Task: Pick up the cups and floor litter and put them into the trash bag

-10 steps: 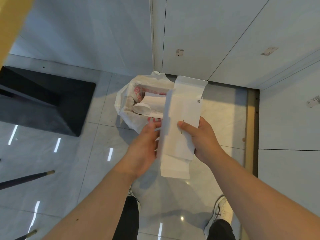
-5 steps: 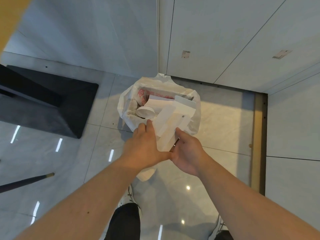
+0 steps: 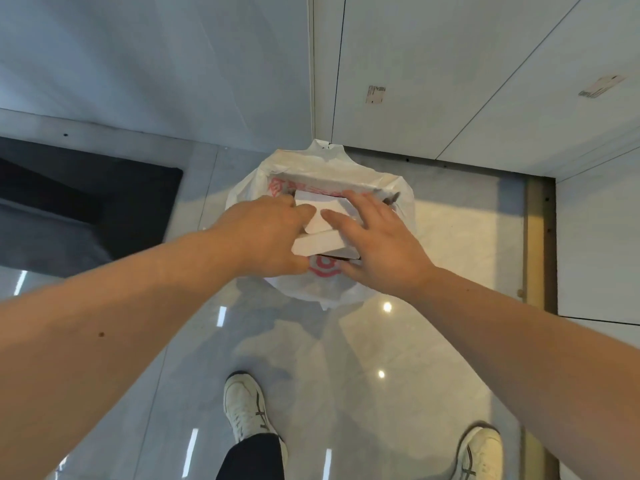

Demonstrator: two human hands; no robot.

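A white plastic trash bag with red print stands open on the glossy floor in the corner of the wall. A folded white carton lies across the bag's mouth, over the things inside. My left hand grips the carton's left side, thumb under its near edge. My right hand lies spread over the carton's right side with its thumb at the near edge. The cups inside the bag are hidden under the carton and my hands.
A black block-shaped base sits on the floor to the left. Grey wall panels close the corner behind the bag. A brass floor strip runs along the right. My white shoes stand below.
The carton has gone from upright in front of me down into the bag's mouth, folded flatter. Both hands followed it forward and down, now covering the cup that showed earlier.
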